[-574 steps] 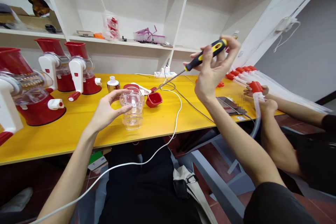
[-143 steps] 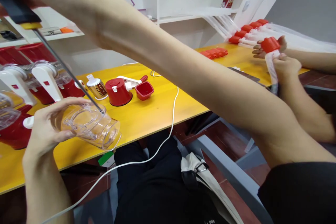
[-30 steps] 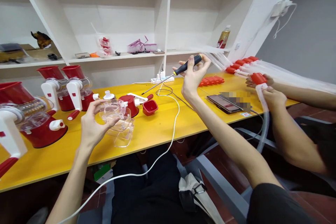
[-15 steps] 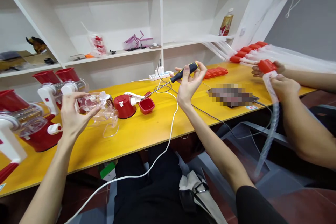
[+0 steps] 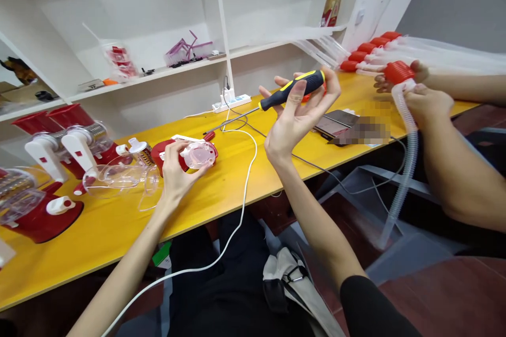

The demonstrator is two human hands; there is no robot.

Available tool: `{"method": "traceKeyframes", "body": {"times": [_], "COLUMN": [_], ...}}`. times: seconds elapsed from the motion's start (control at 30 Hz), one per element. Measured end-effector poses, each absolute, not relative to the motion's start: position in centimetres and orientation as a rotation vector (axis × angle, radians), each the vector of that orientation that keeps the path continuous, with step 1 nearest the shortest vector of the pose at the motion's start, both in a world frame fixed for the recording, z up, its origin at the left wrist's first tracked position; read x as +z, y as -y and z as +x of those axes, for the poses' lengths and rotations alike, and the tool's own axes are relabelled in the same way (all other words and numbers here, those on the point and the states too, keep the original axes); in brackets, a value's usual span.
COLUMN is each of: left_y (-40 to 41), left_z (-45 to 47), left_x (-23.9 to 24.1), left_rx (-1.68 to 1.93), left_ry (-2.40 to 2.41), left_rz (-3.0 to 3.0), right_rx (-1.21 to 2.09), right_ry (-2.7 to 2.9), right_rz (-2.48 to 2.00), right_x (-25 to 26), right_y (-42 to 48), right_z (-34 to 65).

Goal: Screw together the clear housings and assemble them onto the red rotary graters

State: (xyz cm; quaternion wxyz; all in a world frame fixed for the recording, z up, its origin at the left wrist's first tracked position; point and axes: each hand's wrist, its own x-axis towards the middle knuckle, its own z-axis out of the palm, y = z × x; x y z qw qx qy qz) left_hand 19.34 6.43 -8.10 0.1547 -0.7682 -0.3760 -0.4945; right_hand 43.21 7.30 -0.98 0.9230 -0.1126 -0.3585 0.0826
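Note:
My left hand (image 5: 176, 172) grips a clear round plastic part (image 5: 200, 155) between thumb and fingers, its disc face turned towards me. Behind that part, a red base (image 5: 158, 155) is mostly covered. My right hand (image 5: 292, 124) holds a black and yellow screwdriver (image 5: 292, 90) raised above the table, its shaft slanting down to the left. Left of my left hand lies a clear plastic housing (image 5: 118, 178), with a metal grater drum (image 5: 143, 154) behind it.
Assembled red and white rotary graters (image 5: 81, 139) stand at the left on the yellow table (image 5: 233, 189). A power strip (image 5: 233, 102) sits at the back, with a white cable (image 5: 250, 179) crossing the front edge. At right, a co-worker's hands (image 5: 429, 105) hold a red piece with a clear hose.
My left hand has moved right with the clear plastic part, now before the red base. My right hand has risen slightly and gone right with the screwdriver. The view has shifted too.

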Motion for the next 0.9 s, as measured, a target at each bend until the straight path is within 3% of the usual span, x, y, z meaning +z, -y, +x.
{"method": "traceKeyframes", "body": {"times": [0.9], "left_y": [-6.3], "left_z": [17.6], "left_x": [-9.4], "left_rx": [-1.352], "left_ry": [0.834], "left_rz": [-2.189], "right_rx": [0.204], "right_ry": [0.941], "right_rz": [-0.289], "right_x": [-0.9], "right_y": [-4.0], "right_z": [40.7]}}
